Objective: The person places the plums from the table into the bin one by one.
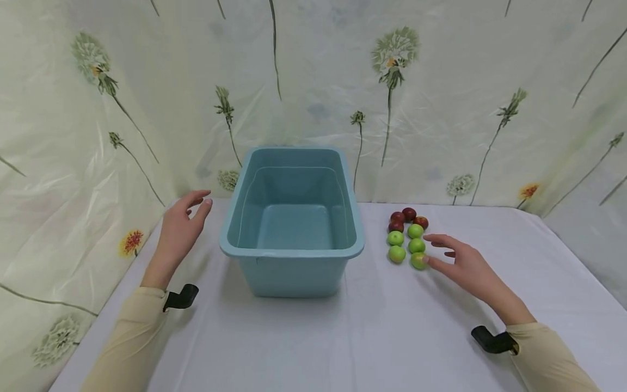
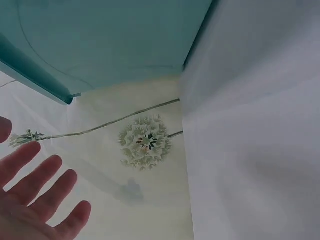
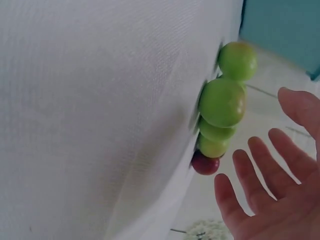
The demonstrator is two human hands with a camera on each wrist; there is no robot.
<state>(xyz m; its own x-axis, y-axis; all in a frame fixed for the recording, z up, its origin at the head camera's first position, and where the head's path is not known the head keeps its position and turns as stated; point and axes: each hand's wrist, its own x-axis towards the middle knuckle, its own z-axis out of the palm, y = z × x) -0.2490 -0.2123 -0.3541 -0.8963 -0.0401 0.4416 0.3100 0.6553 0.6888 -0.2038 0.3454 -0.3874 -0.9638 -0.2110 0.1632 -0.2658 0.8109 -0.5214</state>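
Note:
A blue plastic tub [image 1: 292, 275] stands in the middle of the table. To its right lies a cluster of small apples, with several green apples [image 1: 396, 254] in front and several red apples [image 1: 409, 214] behind. My right hand [image 1: 462, 264] hovers just right of the cluster, fingers spread and thumb near the closest green apple [image 3: 222, 103], holding nothing. In the right wrist view its fingers [image 3: 260, 175] are apart from the fruit. Left of the tub my left hand [image 1: 182, 228] hangs in the air with loosely bent fingers and nothing in it.
A white cloth [image 1: 303, 343] covers the table. Behind it and along the left hangs a pale curtain [image 1: 313, 71] with dandelion prints. Each wrist carries a black camera mount [image 1: 181, 297]. The tub's side wall [image 2: 125, 40] rises close to the left hand.

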